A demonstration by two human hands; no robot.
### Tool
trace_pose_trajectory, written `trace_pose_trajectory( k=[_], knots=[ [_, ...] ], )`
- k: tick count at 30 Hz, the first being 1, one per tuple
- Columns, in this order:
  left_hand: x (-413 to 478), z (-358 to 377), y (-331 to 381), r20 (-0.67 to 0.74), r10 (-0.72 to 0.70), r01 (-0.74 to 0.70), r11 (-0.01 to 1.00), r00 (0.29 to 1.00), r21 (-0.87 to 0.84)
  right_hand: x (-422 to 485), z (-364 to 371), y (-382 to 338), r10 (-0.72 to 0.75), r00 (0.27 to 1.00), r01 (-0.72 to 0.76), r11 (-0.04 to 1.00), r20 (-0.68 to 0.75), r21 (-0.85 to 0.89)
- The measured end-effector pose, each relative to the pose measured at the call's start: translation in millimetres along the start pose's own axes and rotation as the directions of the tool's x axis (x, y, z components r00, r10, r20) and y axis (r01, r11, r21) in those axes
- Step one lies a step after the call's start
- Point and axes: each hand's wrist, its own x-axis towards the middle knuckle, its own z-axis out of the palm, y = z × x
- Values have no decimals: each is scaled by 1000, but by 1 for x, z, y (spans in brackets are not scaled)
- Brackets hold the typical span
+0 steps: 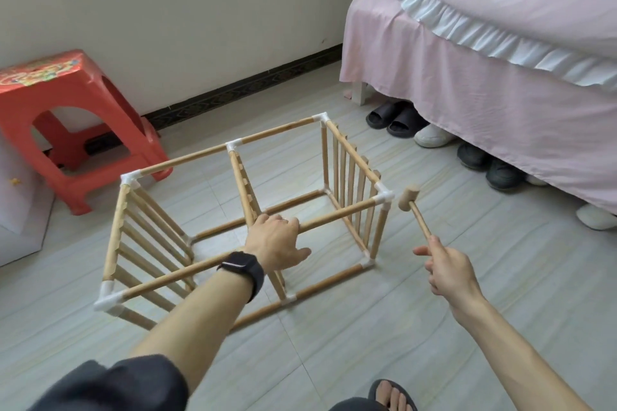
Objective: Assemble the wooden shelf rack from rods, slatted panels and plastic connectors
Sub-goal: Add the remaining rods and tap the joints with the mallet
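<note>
Wooden shelf rack (337,216): stands on the pale tiled floor (334,344) in front of you, as an open frame of rods joined by white plastic connectors.

Left hand (277,242): your fingers curl over the near top rod at its middle, grasping it, with the thumb spread below. Dark watch (242,269) on the wrist.

Right hand (449,272): clenched round the handle end of a small wooden mallet (410,198). The mallet's head is just beside the near right corner connector (384,195), with a narrow gap showing.

Slatted panels: one at the left end (147,243), one at the right end (347,170), and one across the middle (245,183).

Room:
- red plastic stool (66,93) at the left, near the cream wall (200,10)
- bed (484,77) with a pink skirt at the right
- shoes (400,120) lined up under the bed's edge

Obscured: your left forearm and hand cover the middle joint of the near top rod. The middle panel's lower part is partly hidden. The shoes are half under the skirt.
</note>
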Motion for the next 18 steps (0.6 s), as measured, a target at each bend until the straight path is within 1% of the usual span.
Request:
trace_pose_trajectory(
  k=[2, 3, 5, 7, 9, 11, 14, 15, 16, 17, 18],
  knots=[
    [3, 9, 6, -44, -94, 88, 988, 995, -126, 3, -9, -2, -4, 999, 5, 1000, 44, -31],
    [1, 15, 5, -90, -127, 112, 981, 988, -158, 3, -15, -3, -2, 998, 6, 999, 69, -49],
    [-8, 27, -2, -168, -162, 142, 982, 972, -122, 3, -27, -2, -3, 994, 8, 999, 110, -49],
    [-18, 35, -6, -189, -177, 170, 984, 966, -53, 1, -34, 1, -29, 993, 23, 998, 115, 52],
    [-25, 40, -9, -187, -181, 183, 983, 965, -7, -5, -37, 6, -46, 996, 30, 983, 83, 183],
    [-30, 41, -12, -168, -189, 193, 981, 967, 5, -12, -33, 12, -25, 998, 14, 975, 49, 220],
    [-32, 40, -11, -153, -208, 207, 978, 966, -17, -25, -20, 22, 47, 997, -26, 960, -68, 279],
    [-32, 40, -10, -150, -217, 216, 976, 965, -22, -29, -16, 25, 72, 994, -45, 957, -87, 288],
    [-32, 39, -9, -150, -222, 221, 975, 963, -26, -34, -12, 28, 89, 995, -71, 960, -55, 271],
    [-31, 39, -9, -148, -226, 224, 974, 963, -28, -39, -9, 32, 80, 997, -80, 973, 9, 219],
    [-31, 39, -9, -147, -230, 228, 973, 962, -30, -45, -7, 35, 51, 997, -61, 986, 63, 158]
  ],
)
